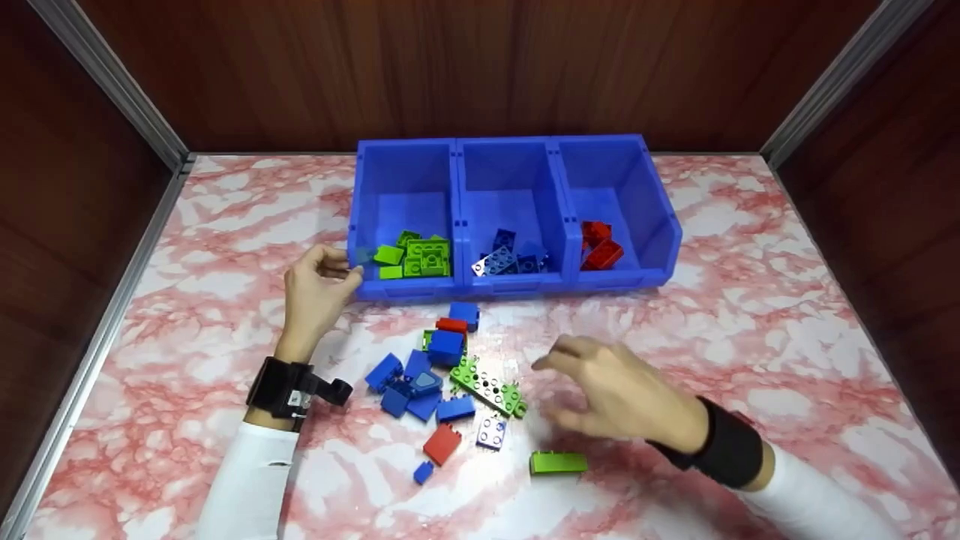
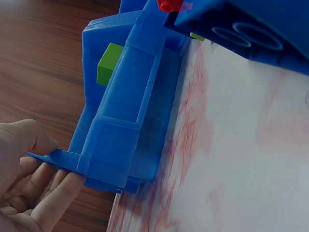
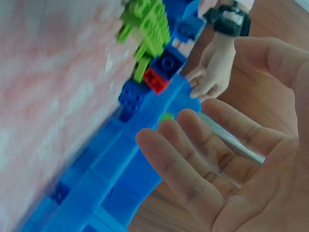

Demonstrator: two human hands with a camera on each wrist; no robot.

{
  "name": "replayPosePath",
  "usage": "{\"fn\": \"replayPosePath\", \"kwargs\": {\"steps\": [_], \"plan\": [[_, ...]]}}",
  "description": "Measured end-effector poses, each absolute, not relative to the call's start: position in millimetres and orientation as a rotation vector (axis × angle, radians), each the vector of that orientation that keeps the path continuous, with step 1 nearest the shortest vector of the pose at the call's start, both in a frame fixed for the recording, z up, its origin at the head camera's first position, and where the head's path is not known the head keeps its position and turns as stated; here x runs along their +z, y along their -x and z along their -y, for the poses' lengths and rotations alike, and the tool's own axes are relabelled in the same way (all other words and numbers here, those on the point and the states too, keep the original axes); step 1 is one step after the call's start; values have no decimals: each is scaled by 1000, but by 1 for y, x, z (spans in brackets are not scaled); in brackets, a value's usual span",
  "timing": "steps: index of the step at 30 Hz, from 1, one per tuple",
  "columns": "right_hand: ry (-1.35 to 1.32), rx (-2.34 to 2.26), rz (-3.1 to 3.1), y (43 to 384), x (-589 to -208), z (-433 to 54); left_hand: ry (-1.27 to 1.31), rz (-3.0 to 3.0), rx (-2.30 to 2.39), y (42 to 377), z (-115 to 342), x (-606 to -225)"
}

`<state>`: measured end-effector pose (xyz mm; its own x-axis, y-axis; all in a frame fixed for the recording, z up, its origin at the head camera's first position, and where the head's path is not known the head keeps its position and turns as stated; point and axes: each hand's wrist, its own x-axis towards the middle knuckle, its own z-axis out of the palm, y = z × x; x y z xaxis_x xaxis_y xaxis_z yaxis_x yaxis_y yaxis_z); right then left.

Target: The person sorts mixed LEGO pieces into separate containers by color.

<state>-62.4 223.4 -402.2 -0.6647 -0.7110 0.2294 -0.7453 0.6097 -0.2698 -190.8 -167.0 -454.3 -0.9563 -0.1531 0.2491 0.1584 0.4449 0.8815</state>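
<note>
My left hand [image 1: 315,289] grips the front left corner of a blue three-compartment bin [image 1: 517,286]; in the left wrist view, thumb and fingers pinch its side wall [image 2: 65,158]. The right hand [image 1: 611,386] hovers over the table with nothing in it, fingers spread loosely in the right wrist view. Left of it lies a long green brick piece [image 1: 487,386] with studded ends. A green brick [image 1: 559,463] sits below that hand. Blue bricks [image 1: 424,405] form a loose pile between the hands, with a red brick [image 1: 442,444] and a white-looking studded brick [image 1: 491,433] in front.
Green bricks [image 1: 427,256] lie in the left compartment, dark blue bricks [image 1: 499,261] in the middle one, red bricks [image 1: 602,246] in the right one. Brown wood panels [image 1: 480,67] enclose the marbled table [image 1: 750,315] at back and sides.
</note>
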Motion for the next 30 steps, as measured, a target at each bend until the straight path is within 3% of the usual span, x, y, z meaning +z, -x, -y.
{"fn": "replayPosePath", "kwargs": {"steps": [12, 30], "plan": [[-1310, 434, 2967, 30, -422, -215, -9, 2421, -1504, 191, 167, -455], [-1396, 506, 3012, 28, -446, -211, -1, 2408, -1515, 191, 166, -454]]}}
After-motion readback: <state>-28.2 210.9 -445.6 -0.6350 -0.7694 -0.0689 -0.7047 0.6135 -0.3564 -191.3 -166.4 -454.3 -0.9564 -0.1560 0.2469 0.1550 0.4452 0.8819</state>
